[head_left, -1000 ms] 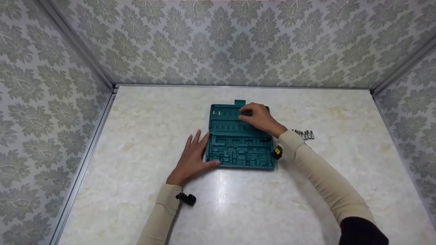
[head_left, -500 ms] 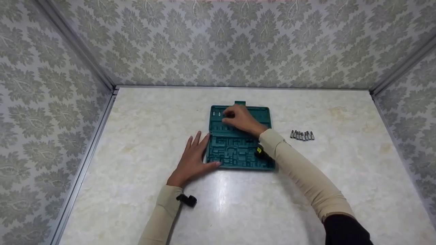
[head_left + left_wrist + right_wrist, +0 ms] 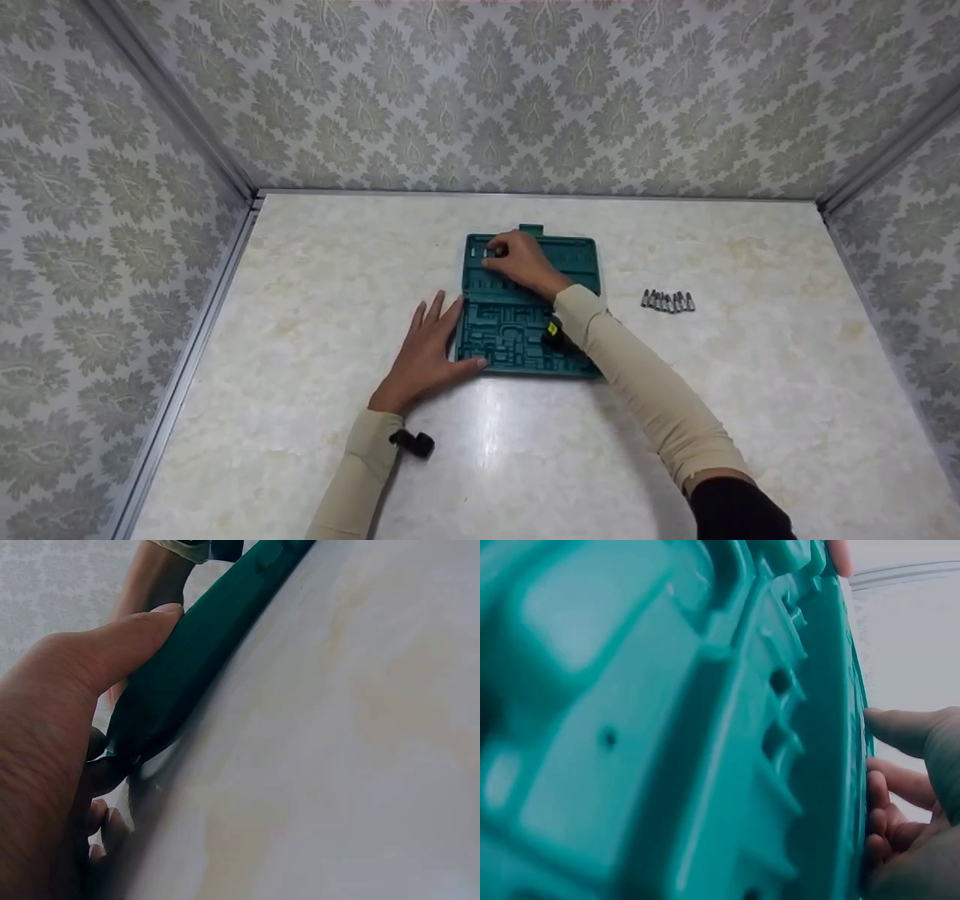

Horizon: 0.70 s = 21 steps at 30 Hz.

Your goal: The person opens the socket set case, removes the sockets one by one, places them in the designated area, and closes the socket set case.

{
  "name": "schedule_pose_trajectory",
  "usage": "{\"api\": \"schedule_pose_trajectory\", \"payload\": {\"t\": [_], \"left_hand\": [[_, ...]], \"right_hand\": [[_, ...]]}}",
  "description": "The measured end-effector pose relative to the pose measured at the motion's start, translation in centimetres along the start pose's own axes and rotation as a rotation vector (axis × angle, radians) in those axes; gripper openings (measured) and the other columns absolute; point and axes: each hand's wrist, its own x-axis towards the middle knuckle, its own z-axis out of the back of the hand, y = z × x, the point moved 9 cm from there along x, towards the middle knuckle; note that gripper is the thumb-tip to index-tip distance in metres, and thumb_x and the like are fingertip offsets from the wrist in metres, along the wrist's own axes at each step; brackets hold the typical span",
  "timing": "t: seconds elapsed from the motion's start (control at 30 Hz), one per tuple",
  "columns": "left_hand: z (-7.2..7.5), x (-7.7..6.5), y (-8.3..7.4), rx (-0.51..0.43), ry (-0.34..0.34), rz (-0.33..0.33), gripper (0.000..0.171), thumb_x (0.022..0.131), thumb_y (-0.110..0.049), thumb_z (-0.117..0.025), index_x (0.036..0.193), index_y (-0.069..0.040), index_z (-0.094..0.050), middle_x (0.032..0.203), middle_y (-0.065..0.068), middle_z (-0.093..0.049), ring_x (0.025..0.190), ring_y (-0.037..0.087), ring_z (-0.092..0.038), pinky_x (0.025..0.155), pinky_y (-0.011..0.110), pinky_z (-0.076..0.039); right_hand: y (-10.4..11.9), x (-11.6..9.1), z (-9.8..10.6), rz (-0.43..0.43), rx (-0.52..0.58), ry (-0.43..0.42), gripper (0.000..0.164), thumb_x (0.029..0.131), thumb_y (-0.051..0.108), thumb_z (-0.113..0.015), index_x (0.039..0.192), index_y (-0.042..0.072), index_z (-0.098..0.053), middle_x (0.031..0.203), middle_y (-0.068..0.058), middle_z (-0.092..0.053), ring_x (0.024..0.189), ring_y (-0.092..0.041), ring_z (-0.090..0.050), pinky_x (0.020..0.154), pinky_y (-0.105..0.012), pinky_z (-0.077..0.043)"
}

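Note:
An open green plastic case (image 3: 480,369) lies on the table, moulded with many small slots. My left hand (image 3: 424,360) rests at its left side, fingers spread and straight, the thumb on the front edge; the left wrist view shows that thumb (image 3: 142,641) against the green wall. Over the upper half, my right hand (image 3: 525,259) pinches what looks like a small screwdriver bit, mostly hidden by the fingers, at the upper slot row. A silver bit (image 3: 473,253) stands in that row at far left, another (image 3: 486,254) right by the fingertips.
Several metal bits (image 3: 667,301) lie in a loose row on the table to the right of the case. Patterned walls (image 3: 525,97) stand behind and at both sides of the marbled table (image 3: 315,300).
My right hand has moved left across the case's upper half, from its right part to beside the two bits at the left. My left hand stays where it was.

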Motion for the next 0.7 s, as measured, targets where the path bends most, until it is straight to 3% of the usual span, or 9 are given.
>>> {"api": "schedule_pose_trajectory", "payload": {"t": [0.17,0.4,0.57,0.7], "left_hand": [[0.0,0.1,-0.2,0.023,-0.005,-0.033,0.120,0.089,-0.078,-0.073,0.179,-0.019,-0.018,0.184,0.012,-0.012,0.172,0.028,-0.001,0.137,0.053,0.002],[-0.1,0.2,0.1,0.010,0.003,-0.004,0.121,0.088,-0.081,-0.072,0.179,-0.025,-0.017,0.185,0.008,-0.008,0.171,0.028,0.002,0.137,0.056,-0.002],[-0.1,0.2,0.0,0.014,0.001,-0.003,0.120,0.088,-0.081,-0.072,0.179,-0.026,-0.016,0.185,0.008,-0.009,0.172,0.027,0.002,0.137,0.056,-0.002],[-0.1,0.2,0.0,0.023,-0.003,-0.008,0.121,0.088,-0.081,-0.073,0.179,-0.024,-0.017,0.185,0.008,-0.009,0.172,0.026,0.001,0.137,0.054,-0.001]], "right_hand": [[-0.1,0.2,-0.4,-0.047,0.005,-0.009,0.038,0.105,0.013,-0.076,0.139,-0.005,-0.073,0.106,-0.022,-0.072,0.084,-0.023,-0.053,0.089,-0.039,-0.050],[-1.3,-0.1,-0.2,-0.195,0.203,-0.039,0.043,0.101,0.008,-0.080,0.143,-0.001,-0.072,0.106,-0.009,-0.067,0.096,-0.020,-0.057,0.097,-0.039,-0.053],[-1.4,-0.4,0.3,-0.180,0.343,-0.070,0.037,0.101,0.004,-0.078,0.138,-0.002,-0.074,0.108,-0.007,-0.067,0.099,-0.020,-0.058,0.097,-0.038,-0.054],[-1.3,-0.4,0.6,-0.150,0.359,-0.093,0.032,0.102,0.004,-0.077,0.133,-0.004,-0.074,0.106,-0.008,-0.067,0.095,-0.019,-0.060,0.093,-0.037,-0.053]]}}
